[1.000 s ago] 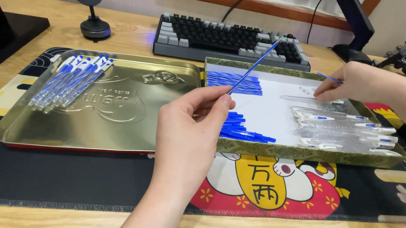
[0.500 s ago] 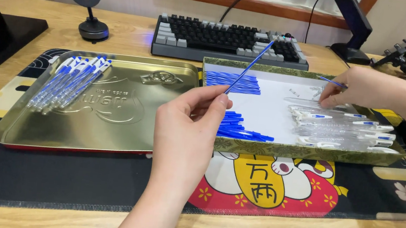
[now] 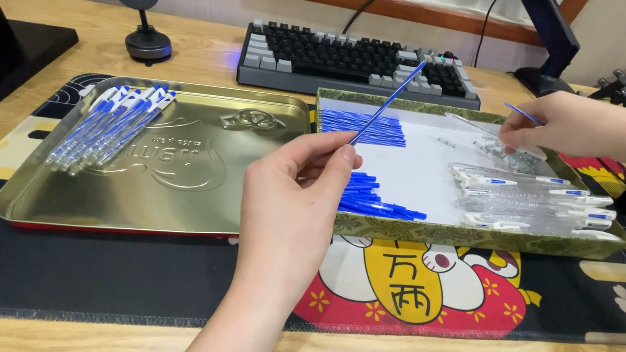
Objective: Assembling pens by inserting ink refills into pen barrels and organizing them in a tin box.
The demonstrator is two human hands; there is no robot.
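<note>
A: Your left hand keeps the blue refill pinched between thumb and fingertips, raised over the green box.

B: Your right hand, unmoved at the box's far corner, pinches another refill over the clear barrels.

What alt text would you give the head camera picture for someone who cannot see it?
A person's left hand holds up a thin blue pen refill while the right hand reaches into a shallow green-rimmed box of refills and clear pen barrels. Beside it, a gold metal tray holds finished pens, with a keyboard behind.
</note>
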